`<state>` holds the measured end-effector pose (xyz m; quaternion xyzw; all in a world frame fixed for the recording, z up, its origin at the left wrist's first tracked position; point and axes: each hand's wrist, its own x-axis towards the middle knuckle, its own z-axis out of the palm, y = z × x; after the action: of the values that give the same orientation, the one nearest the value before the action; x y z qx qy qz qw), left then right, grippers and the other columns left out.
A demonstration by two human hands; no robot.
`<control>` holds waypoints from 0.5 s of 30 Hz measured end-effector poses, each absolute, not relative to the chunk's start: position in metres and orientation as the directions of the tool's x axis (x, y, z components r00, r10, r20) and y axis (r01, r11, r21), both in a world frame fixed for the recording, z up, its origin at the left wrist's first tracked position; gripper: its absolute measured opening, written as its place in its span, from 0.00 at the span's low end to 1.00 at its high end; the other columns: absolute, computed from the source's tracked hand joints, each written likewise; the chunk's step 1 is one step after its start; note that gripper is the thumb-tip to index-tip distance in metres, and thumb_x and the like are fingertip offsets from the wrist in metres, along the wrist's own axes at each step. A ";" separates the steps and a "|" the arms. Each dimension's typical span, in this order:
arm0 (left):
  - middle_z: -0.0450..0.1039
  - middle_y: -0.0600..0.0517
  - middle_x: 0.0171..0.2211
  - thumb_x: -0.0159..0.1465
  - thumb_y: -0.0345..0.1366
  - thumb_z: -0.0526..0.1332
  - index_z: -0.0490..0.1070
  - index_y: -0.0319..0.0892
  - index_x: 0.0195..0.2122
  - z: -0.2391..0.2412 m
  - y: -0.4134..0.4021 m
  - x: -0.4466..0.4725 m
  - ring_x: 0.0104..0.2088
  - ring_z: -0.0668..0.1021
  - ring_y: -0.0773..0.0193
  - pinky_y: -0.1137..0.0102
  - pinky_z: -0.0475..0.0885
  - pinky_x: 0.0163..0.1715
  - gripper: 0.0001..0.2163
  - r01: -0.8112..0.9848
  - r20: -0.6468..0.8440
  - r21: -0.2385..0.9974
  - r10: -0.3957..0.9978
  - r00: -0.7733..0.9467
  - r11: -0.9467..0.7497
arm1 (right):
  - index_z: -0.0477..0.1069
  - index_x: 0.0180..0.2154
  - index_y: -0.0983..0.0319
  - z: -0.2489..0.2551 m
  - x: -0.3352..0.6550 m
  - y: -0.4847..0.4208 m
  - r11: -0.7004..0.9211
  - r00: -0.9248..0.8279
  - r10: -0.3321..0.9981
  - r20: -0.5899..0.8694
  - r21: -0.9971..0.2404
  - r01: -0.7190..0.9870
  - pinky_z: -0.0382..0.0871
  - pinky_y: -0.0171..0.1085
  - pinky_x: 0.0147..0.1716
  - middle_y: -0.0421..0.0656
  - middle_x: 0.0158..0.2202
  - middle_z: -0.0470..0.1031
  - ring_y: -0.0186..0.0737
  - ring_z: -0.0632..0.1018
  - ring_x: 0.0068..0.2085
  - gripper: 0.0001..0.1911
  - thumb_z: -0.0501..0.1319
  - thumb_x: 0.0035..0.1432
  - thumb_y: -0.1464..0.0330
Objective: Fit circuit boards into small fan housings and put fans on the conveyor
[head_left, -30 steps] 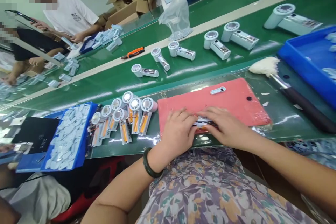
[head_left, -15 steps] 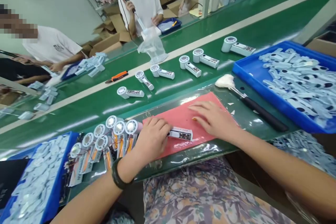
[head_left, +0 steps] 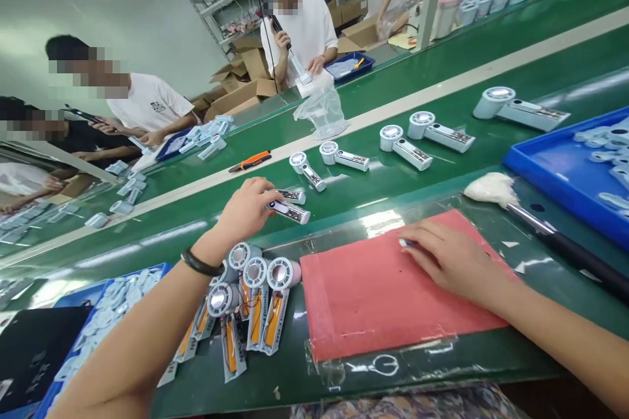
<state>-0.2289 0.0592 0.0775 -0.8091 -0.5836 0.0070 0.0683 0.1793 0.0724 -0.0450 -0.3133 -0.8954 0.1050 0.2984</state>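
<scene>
My left hand (head_left: 248,209) is closed around a light-blue handheld fan, out over the green belt. The fan's handle (head_left: 289,211) sticks out to the right, showing a circuit strip; its round head is hidden by my fingers. Just behind it lies another fan (head_left: 295,196), partly covered. My right hand (head_left: 455,265) rests on the red mat (head_left: 363,301), fingers loosely stretched and apart. A small pale spot shows at a fingertip, too small to make out. Below my left hand stand several opened fans (head_left: 255,275) with orange batteries and wires showing.
More finished-looking fans (head_left: 344,157) lie along the belt (head_left: 236,186), near orange-handled pliers (head_left: 253,160). On the right are a black-handled tool with a white wrapped head (head_left: 491,190) and a blue tray (head_left: 550,170) of pale parts. Co-workers (head_left: 299,33) sit across the belt.
My left hand has lifted the fan off the red mat and carried it forward and left over the belt. My right hand stays above the mat. The view has shifted.
</scene>
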 end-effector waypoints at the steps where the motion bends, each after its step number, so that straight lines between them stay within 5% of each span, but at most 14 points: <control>1: 0.74 0.42 0.54 0.61 0.28 0.63 0.80 0.49 0.46 0.082 0.063 -0.244 0.59 0.71 0.42 0.44 0.71 0.59 0.14 0.948 0.064 -0.136 0.952 0.300 -0.289 | 0.75 0.46 0.59 -0.047 0.180 0.069 0.761 -0.600 0.648 0.469 -0.433 0.483 0.76 0.43 0.36 0.47 0.42 0.81 0.45 0.82 0.40 0.13 0.52 0.72 0.66; 5: 0.70 0.44 0.63 0.59 0.26 0.63 0.81 0.49 0.41 0.092 0.071 -0.304 0.68 0.64 0.39 0.45 0.65 0.65 0.13 0.958 -0.028 -0.246 0.989 0.143 -0.146 | 0.73 0.48 0.55 -0.055 0.182 0.064 0.652 -0.555 0.739 0.382 -0.614 0.445 0.76 0.41 0.29 0.45 0.41 0.81 0.42 0.82 0.33 0.11 0.53 0.72 0.64; 9: 0.68 0.41 0.65 0.62 0.26 0.58 0.81 0.45 0.42 0.081 0.081 -0.334 0.68 0.65 0.39 0.47 0.67 0.62 0.13 0.929 -0.074 -0.363 0.992 -0.106 0.072 | 0.75 0.47 0.51 -0.058 0.181 0.069 0.593 -0.525 0.780 0.340 -0.669 0.449 0.79 0.44 0.32 0.45 0.45 0.81 0.47 0.84 0.41 0.11 0.55 0.71 0.61; 15: 0.72 0.35 0.60 0.62 0.28 0.59 0.75 0.36 0.58 0.059 0.104 -0.333 0.59 0.75 0.41 0.51 0.70 0.59 0.22 0.940 -0.175 -0.291 0.956 -0.235 0.178 | 0.75 0.43 0.46 -0.047 0.187 0.067 0.545 -0.491 0.818 0.301 -0.678 0.494 0.79 0.47 0.31 0.44 0.42 0.81 0.52 0.83 0.40 0.08 0.57 0.68 0.58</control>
<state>-0.3332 0.1038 0.0589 -0.6179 -0.7671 0.1708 0.0235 0.1870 0.0669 -0.0474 -0.3985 -0.8227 0.2618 0.3096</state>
